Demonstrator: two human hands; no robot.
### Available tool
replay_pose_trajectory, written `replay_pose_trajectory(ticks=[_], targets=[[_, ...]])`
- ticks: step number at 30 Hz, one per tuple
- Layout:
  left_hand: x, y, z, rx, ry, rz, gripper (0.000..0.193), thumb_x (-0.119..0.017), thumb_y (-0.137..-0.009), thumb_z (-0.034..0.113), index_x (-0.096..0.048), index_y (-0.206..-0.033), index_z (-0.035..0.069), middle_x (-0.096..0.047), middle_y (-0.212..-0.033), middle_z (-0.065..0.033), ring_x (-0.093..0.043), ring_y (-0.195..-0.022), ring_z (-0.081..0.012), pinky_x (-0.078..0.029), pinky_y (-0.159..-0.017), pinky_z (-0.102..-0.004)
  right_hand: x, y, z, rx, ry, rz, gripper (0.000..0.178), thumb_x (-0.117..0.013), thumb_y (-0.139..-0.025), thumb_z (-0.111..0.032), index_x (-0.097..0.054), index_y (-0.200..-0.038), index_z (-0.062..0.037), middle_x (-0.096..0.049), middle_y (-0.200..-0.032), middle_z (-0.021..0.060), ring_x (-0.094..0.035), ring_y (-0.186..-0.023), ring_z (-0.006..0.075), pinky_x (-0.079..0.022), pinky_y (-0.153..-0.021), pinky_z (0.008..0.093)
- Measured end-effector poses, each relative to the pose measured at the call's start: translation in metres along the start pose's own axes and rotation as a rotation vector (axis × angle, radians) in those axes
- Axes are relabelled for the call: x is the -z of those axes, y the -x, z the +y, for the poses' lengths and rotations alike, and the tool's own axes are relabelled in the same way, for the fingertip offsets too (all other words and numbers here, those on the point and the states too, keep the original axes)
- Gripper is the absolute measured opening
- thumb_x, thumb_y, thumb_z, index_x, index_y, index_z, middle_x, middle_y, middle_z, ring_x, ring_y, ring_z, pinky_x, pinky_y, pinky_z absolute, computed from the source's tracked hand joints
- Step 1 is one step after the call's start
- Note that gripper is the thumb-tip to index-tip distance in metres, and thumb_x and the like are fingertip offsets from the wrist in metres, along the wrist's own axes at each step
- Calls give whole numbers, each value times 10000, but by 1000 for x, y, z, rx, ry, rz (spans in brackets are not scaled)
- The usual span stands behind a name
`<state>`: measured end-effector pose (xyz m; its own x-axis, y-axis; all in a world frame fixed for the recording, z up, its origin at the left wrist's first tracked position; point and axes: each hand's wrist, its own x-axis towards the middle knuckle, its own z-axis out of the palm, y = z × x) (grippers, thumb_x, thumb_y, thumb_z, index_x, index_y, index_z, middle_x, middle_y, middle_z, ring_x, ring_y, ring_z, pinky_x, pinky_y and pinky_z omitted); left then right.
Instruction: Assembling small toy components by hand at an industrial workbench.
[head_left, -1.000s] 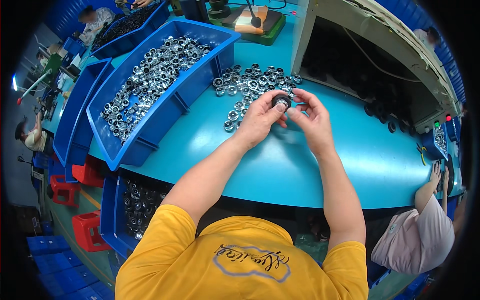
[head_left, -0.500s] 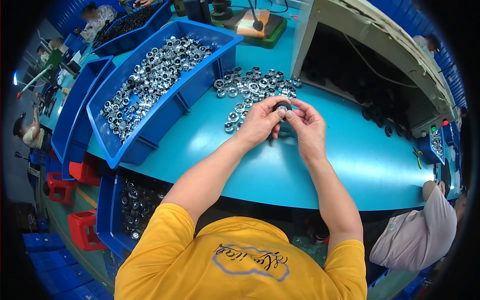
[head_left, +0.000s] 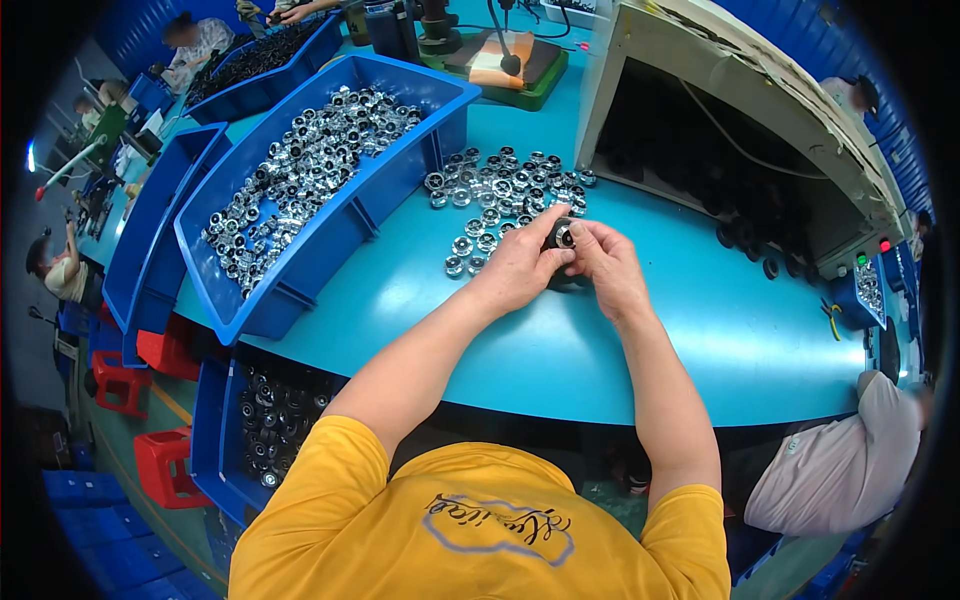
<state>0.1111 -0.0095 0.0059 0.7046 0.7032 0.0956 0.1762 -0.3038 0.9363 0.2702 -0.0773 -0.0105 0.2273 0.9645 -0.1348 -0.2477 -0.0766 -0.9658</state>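
Above the turquoise table, both my hands close round one small wheel point(head_left: 561, 236), which has a black tyre and a shiny hub. My left hand point(head_left: 520, 264) grips its left side between thumb and fingers. From the right, my right hand point(head_left: 612, 268) pinches it, thumb near the hub. Part of the wheel is hidden by the fingers. Just beyond and left of my hands lie many loose chrome wheel hubs point(head_left: 505, 182) with dark centres, spread on the table.
A large blue bin point(head_left: 345, 232) of chrome hubs stands left. An open-fronted pale housing point(head_left: 592, 110) is at right, with black tyres point(head_left: 740, 236) at its mouth. Pliers point(head_left: 832, 318) lie far right, near a seated person point(head_left: 830, 470). Below left, another blue bin point(head_left: 212, 440) holds dark wheels.
The wheel has turned in my fingers, its hub now facing more to the right. Both hands have dropped slightly in the picture, and the whole view has shifted a little.
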Motion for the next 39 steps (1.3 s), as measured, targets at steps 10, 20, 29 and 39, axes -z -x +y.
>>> replay_pose_trajectory(ticks=[10,20,29,39], targets=[[-12,2,-16,-163,-266,90,528,-650,-927,106,-463,-1414,25,-710,-1015,-227,-708,-910,-389,-556,-774,-428,-3,-4,15,9,-28,54,284,-725,-931,-189,-621,-1124,-8,-676,-908,33,-630,-740,93,-509,-652,230],[-22,8,-13,-196,-350,243,542,-647,-846,18,-506,-1369,13,-723,-931,-213,-721,-855,-361,-568,-728,-427,-15,-5,23,125,5,159,219,-739,-905,-126,-620,-1042,-4,-691,-883,57,-651,-734,112,-537,-637,240],[-13,3,-12,-113,-157,145,528,-688,-842,32,-563,-1356,29,-707,-838,-157,-682,-710,-190,-546,-683,-323,-1,-6,9,-33,-118,-14,255,-746,-911,-162,-621,-1055,7,-688,-925,84,-670,-834,141,-565,-742,282],[-10,6,-9,-134,-84,109,484,-728,-843,25,-592,-1307,16,-684,-793,-57,-590,-666,-74,-511,-634,-265,-6,-2,6,-32,-125,-12,194,-750,-906,-154,-617,-983,-36,-674,-896,64,-666,-800,135,-575,-750,281]])
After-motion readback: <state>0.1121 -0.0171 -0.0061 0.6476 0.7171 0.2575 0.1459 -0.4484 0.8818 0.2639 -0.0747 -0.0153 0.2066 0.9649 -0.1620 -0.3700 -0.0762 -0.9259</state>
